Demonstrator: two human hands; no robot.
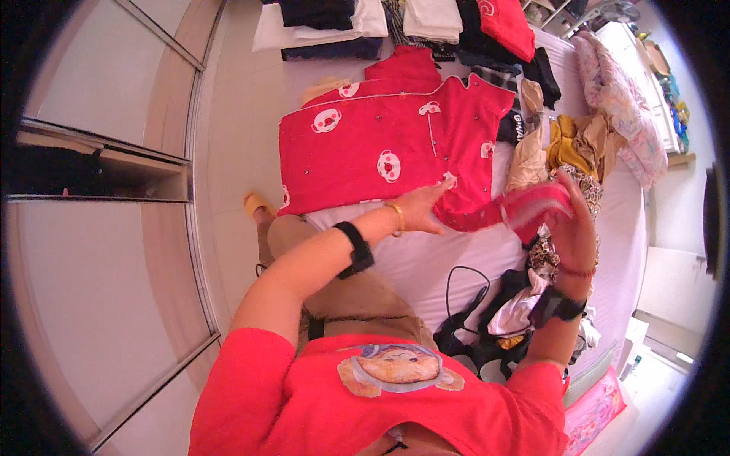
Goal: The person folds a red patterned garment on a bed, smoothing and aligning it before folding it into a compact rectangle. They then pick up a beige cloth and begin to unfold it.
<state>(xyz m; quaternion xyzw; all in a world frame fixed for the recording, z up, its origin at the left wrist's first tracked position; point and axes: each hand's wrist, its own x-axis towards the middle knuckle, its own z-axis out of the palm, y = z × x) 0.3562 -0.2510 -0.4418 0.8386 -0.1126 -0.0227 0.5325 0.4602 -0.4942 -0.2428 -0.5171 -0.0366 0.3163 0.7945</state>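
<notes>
A red button-front pajama shirt point(348, 148) printed with white cartoon faces lies spread on the bed, its collar side to the right. My left hand point(419, 209), fingers apart, is at the shirt's near edge by the shoulder; whether it presses the cloth is unclear. My right hand point(570, 231) holds the end of the near sleeve point(533, 205), which is stretched out to the right and blurred. Under the shirt's far side, more red cloth point(402, 65) shows.
Folded clothes point(433, 23) stand in stacks along the far side. At the right lie a loose clothes pile point(570, 145) and a floral quilt point(619, 97). Dark garments with straps point(473, 325) lie near me. Sliding wardrobe doors point(108, 273) line the left.
</notes>
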